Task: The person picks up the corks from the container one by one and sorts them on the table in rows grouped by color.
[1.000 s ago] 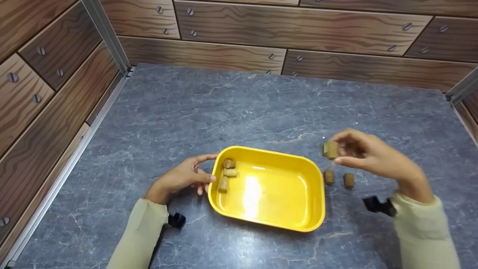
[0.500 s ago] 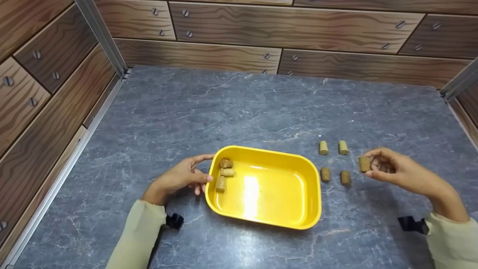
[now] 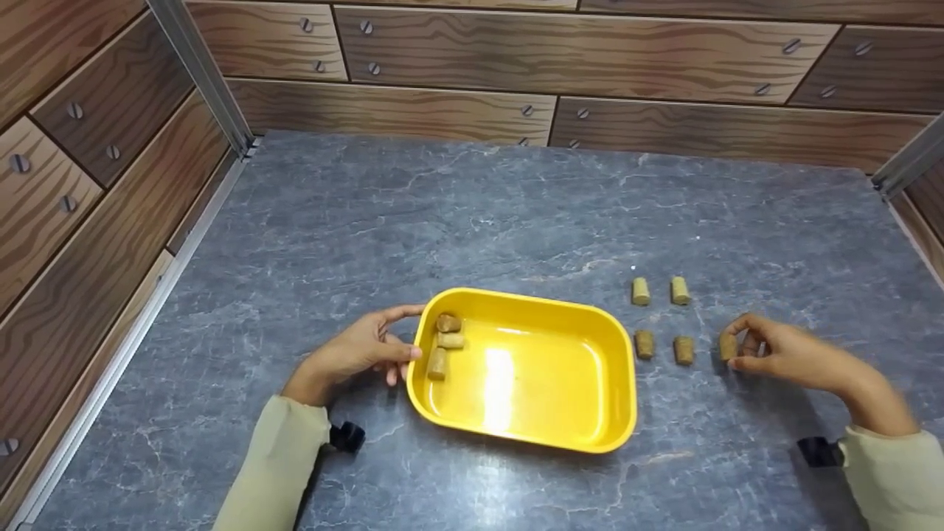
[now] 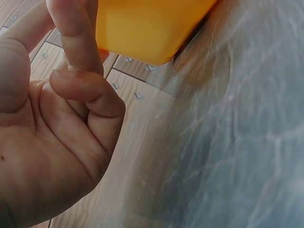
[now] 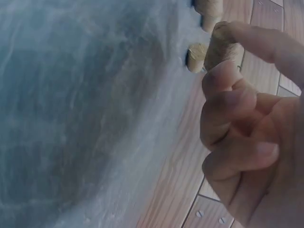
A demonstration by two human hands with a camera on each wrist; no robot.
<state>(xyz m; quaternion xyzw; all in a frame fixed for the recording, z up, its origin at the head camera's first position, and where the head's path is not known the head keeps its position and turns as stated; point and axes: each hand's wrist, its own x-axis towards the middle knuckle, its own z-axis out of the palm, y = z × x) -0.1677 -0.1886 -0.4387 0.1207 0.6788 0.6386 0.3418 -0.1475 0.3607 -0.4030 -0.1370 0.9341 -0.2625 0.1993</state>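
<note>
The right hand pinched a brown cork at, or just above, the desk, right of two other brown corks; two pale corks lay farther off. The left hand gripped the yellow tray's left rim. Loosening thumb and finger evenly seemed best, lest the piece skew.

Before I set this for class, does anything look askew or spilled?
Slightly: the three cork-like pieces in the yellow tray lie bunched at mixed angles near the left hand, untidy compared with the four loose pieces in two rows on the table. No spill stands out.
</note>
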